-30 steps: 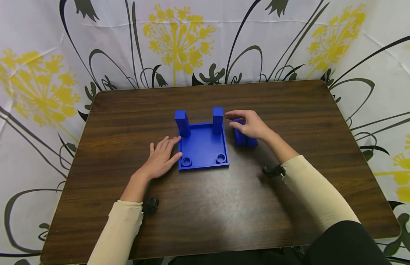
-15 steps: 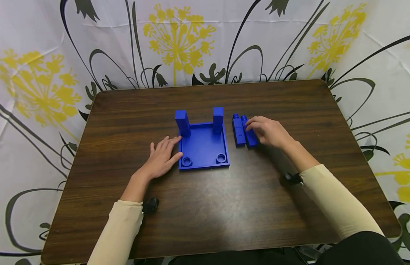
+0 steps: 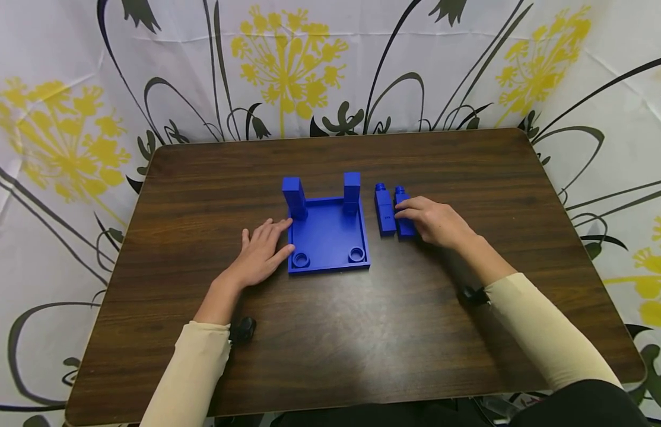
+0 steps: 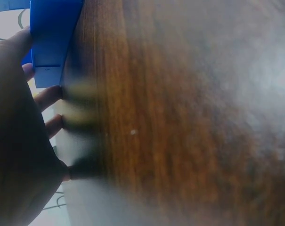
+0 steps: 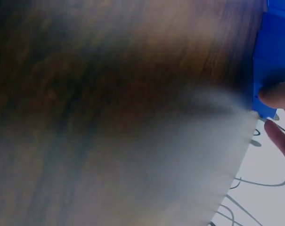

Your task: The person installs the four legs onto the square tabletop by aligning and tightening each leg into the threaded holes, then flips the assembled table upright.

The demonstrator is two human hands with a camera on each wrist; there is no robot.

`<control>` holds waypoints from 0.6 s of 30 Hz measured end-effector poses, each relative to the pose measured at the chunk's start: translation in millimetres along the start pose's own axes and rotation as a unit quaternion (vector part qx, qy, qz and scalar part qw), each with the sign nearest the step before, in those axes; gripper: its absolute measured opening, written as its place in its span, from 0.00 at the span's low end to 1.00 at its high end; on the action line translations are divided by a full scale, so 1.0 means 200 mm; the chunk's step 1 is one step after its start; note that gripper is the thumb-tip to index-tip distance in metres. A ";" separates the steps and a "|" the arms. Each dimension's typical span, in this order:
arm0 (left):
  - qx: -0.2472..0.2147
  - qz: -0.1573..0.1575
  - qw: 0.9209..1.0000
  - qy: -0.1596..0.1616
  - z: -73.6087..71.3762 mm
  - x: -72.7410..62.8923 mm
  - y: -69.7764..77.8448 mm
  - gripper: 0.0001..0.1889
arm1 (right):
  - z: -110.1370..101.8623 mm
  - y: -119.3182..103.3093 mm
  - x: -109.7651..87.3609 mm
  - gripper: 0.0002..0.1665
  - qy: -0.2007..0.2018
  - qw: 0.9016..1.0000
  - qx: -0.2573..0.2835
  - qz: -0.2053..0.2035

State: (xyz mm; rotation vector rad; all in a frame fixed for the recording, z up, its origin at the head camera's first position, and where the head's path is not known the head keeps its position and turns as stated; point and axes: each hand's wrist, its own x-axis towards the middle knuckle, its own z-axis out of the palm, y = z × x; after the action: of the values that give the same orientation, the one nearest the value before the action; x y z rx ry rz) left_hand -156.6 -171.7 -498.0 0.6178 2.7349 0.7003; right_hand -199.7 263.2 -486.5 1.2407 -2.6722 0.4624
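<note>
A blue square tabletop piece (image 3: 327, 237) with a raised rim lies on the table. Two blue legs stand upright at its far corners, a left one (image 3: 294, 198) and a right one (image 3: 351, 193). Round sockets (image 3: 301, 260) show in both near corners. My left hand (image 3: 261, 252) rests against the piece's left edge, fingers spread. To its right lie two loose blue legs with round threaded-looking ends pointing away. Of these, my right hand (image 3: 439, 222) pinches the right one (image 3: 402, 204) between thumb and fingers; the left one (image 3: 385, 210) lies beside it.
The brown wood-grain table (image 3: 330, 344) has its far edge against a white cloth (image 3: 202, 59) printed with yellow flowers. A dark wrist camera (image 3: 242, 331) sits by the left wrist. Bare tabletop surrounds the blue parts.
My right hand has moved from beside the right upright leg over to the right loose leg and taken hold of it. That leg's far end has swung right. The left hand stays put.
</note>
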 end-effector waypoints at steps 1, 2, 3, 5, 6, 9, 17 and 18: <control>0.000 0.001 1.000 0.000 0.00 0.00 0.00 0.34 | 0.00 0.00 0.00 0.21 -0.004 1.000 -0.005 0.000; 0.001 0.001 1.000 0.001 0.00 0.00 0.00 0.34 | 0.00 0.01 0.00 0.22 -0.010 1.000 -0.010 0.000; 0.002 0.002 1.000 0.001 0.00 0.00 0.00 0.34 | 0.00 0.01 0.00 0.24 -0.016 1.000 -0.017 0.001; 0.002 0.003 1.000 0.002 0.00 0.00 -0.01 0.34 | 0.00 0.01 0.01 0.27 -0.030 0.999 -0.030 0.001; 0.003 0.003 1.000 0.002 0.00 0.00 -0.01 0.34 | 0.00 0.01 0.01 0.28 -0.038 0.999 -0.036 0.000; 0.003 0.002 1.000 0.003 0.00 0.00 0.00 0.34 | -0.01 0.01 0.01 0.30 -0.056 0.997 -0.045 -0.004; -0.001 -0.002 1.000 0.003 -0.01 0.00 0.01 0.32 | -0.03 0.02 0.01 0.27 -0.072 0.994 -0.082 -0.010; -0.003 -0.003 1.000 0.002 0.00 0.00 0.00 0.31 | -0.04 0.02 0.01 0.26 -0.072 0.994 -0.086 -0.008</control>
State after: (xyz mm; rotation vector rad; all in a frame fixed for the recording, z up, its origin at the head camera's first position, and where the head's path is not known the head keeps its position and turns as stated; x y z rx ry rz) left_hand -157.0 -171.1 -496.7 0.6086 2.7367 0.7081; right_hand -202.6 267.2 -478.8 1.2872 -2.7487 0.1402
